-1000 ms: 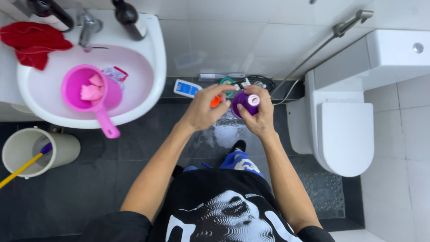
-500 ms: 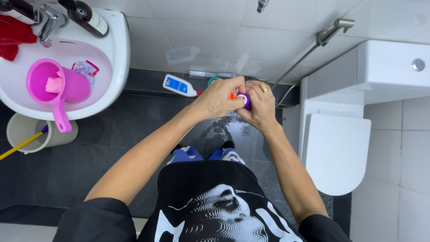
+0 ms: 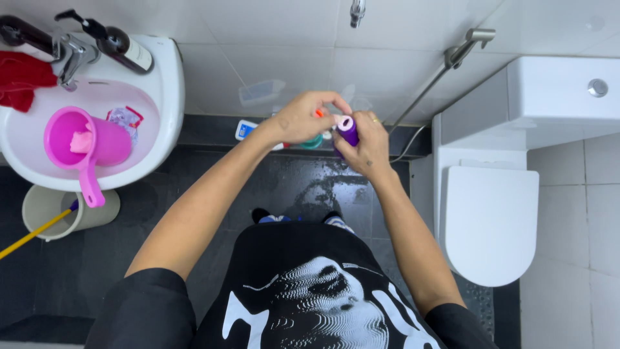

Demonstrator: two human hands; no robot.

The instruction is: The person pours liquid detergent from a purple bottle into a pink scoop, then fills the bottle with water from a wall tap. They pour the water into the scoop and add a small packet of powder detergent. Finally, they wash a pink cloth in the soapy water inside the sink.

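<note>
Since the earlier frame the hands are sitting higher in the picture and the white ceramic washbasin (image 3: 169, 97) is showing more fully at the upper left, so the view is now tilting further towards the wall.

The right hand (image 3: 367, 147) is wrapping closed around a small purple plastic bottle (image 3: 348, 131), which is standing nearly upright just above the centre of the frame, over the wet dark tiled floor (image 3: 303, 187). The left hand (image 3: 302, 119) is closing its fingertips in a pinch at the bottle's pale top; whether it is gripping a cap or only touching it cannot be told. A small orange piece (image 3: 319, 113) is peeking out between the left fingers.

In the basin a pink plastic jug with a long handle (image 3: 84, 145) is lying on its side, with a clear crumpled wrapper (image 3: 124, 118) beside it. A red cloth (image 3: 22, 77) is draping over the basin's edge at the far left, next to a metal tap (image 3: 71, 55) and a dark pump bottle (image 3: 119, 42). A beige bucket (image 3: 48, 210) is standing below the basin. A white toilet with its lid down (image 3: 491, 220) is filling the right side.
</note>
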